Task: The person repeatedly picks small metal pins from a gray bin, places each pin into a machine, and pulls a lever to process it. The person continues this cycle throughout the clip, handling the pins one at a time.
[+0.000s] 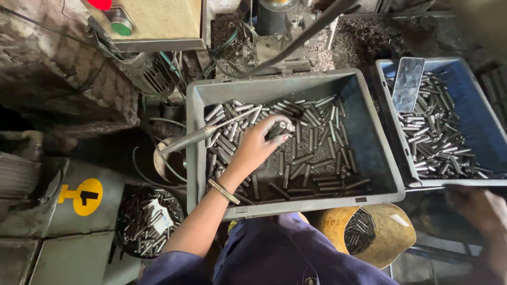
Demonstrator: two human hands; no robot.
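My left hand [260, 143] reaches into a grey plastic crate [296, 84] filled with several short metal pins [317, 137]. Its fingers are closed around a few of the pins [280, 129] near the middle of the pile. A thin bracelet [223, 191] sits on that wrist. My right hand [478, 211] is blurred at the lower right, just below the front edge of a blue crate [478, 108]. Whether it holds anything cannot be made out.
The blue crate holds more metal pins and a phone [408, 83] leaning at its back left. A yellow bucket [388, 237] and a round tub [149, 220] below hold more pins. A metal lever [193, 139] crosses the grey crate's left wall. A machine with a green button [121, 25] stands behind.
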